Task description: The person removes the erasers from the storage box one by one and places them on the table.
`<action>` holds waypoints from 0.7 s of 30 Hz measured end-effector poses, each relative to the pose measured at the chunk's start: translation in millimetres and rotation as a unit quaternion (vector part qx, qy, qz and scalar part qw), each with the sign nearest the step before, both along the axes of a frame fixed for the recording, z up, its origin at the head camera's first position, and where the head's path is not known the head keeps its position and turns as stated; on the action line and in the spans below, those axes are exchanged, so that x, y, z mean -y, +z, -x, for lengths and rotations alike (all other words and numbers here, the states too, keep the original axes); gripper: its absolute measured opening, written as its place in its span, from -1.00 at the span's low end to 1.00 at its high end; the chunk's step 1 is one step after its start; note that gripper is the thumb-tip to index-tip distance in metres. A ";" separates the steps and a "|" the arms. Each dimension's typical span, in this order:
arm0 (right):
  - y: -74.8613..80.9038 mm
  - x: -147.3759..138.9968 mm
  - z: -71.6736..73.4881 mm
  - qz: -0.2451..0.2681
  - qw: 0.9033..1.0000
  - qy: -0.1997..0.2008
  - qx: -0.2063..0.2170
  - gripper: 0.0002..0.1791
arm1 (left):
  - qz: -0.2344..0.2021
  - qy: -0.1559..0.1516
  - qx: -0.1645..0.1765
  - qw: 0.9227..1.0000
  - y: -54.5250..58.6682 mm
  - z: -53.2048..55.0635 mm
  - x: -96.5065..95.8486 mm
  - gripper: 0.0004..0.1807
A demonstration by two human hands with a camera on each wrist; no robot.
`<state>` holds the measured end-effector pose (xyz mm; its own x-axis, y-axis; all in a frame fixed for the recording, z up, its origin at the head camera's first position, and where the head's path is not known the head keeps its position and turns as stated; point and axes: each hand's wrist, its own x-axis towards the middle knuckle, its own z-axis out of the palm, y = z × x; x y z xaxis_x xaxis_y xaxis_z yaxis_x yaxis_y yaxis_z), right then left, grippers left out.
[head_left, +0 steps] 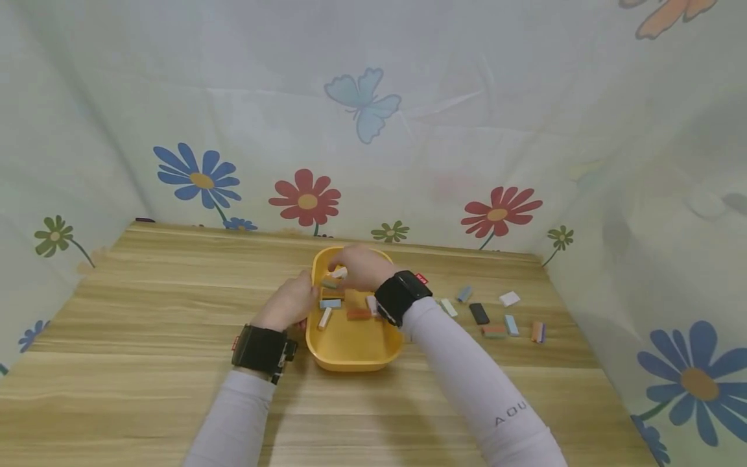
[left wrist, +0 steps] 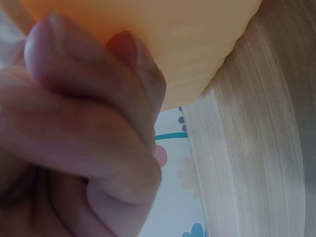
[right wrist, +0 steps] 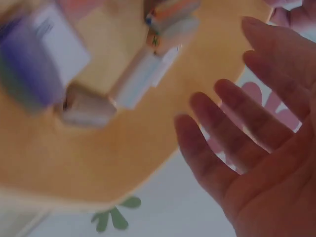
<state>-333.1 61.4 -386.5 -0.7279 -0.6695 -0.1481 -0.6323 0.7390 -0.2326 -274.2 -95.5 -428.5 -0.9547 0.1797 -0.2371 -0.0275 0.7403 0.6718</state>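
A yellow plastic basin stands on the wooden table with several small rectangular blocks in it, in white, blue, orange and other colours. My left hand grips the basin's left side; in the left wrist view its curled fingers lie against the wall. Over the far part of the basin reaches my right hand. In the right wrist view its fingers are spread and hold nothing, beside the rim. Inside the basin, that view shows a purple-and-white block and a pale blue block, both blurred.
Right of the basin, several more blocks lie loose on the table, among them a black one, a white one and a light blue one. A flower-printed curtain encloses the table at the back and sides.
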 end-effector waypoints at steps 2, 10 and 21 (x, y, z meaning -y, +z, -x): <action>-6.4 8.6 0.6 -0.002 1.000 0.003 0.006 -0.71 | 0.000 0.001 -0.001 1.000 -0.5 0.5 0.5 -0.73; -30.6 29.8 -0.6 -0.031 0.999 -0.005 -0.015 -0.90 | -0.004 0.002 -0.003 1.000 -2.9 -0.3 -1.4 -0.76; -37.3 36.9 -7.4 -0.037 0.997 -0.047 -0.038 -0.88 | 0.002 0.005 -0.009 1.000 -2.4 1.0 -0.1 -0.74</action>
<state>-325.7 24.5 -423.9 -0.7977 -0.5874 -0.1362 -0.5736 0.8089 -0.1292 -275.2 -95.4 -431.0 -0.9609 0.1686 -0.2197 -0.0228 0.7423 0.6697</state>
